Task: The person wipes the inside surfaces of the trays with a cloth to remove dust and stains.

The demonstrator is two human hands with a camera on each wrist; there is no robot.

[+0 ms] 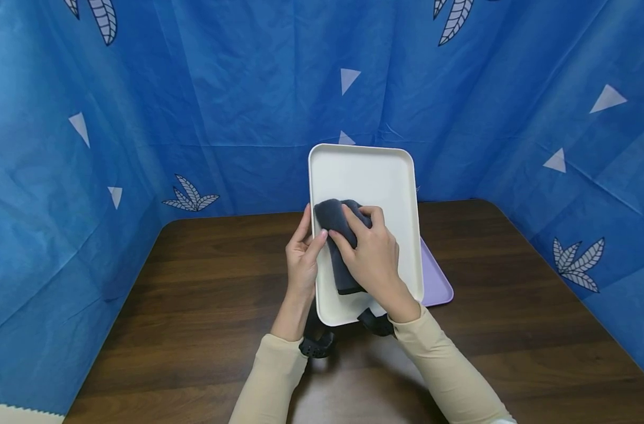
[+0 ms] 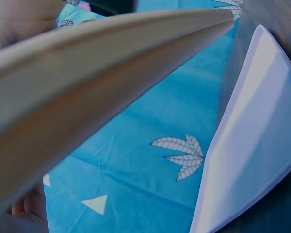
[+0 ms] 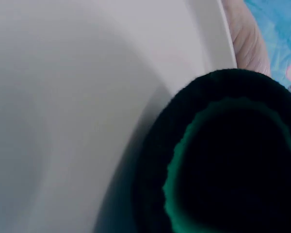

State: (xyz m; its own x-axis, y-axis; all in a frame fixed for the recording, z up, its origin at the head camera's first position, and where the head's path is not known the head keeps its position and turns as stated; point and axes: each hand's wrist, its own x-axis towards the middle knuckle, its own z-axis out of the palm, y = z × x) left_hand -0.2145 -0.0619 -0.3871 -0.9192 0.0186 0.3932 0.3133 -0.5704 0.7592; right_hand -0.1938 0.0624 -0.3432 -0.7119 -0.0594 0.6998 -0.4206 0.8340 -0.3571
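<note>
A white rectangular tray point(image 1: 364, 171) is held up, tilted, above the table with its inner side towards me. My left hand point(image 1: 300, 262) grips its left edge, thumb over the rim and fingers behind. My right hand point(image 1: 375, 253) holds a folded dark grey cloth point(image 1: 343, 271) against the tray's inner face, fingers bent over it. In the left wrist view the tray's edge point(image 2: 111, 63) runs diagonally across. The right wrist view shows the tray's inside point(image 3: 87, 97), and part of the left hand point(image 3: 247, 43) beyond the rim. Dark fabric fills the lower right there.
A light purple tray point(image 1: 435, 277) lies on the brown wooden table point(image 1: 221, 294), partly hidden behind the white one. Blue curtain point(image 1: 237, 106) with leaf and triangle prints surrounds the table's back and sides. Black straps point(image 1: 317, 345) sit at both wrists.
</note>
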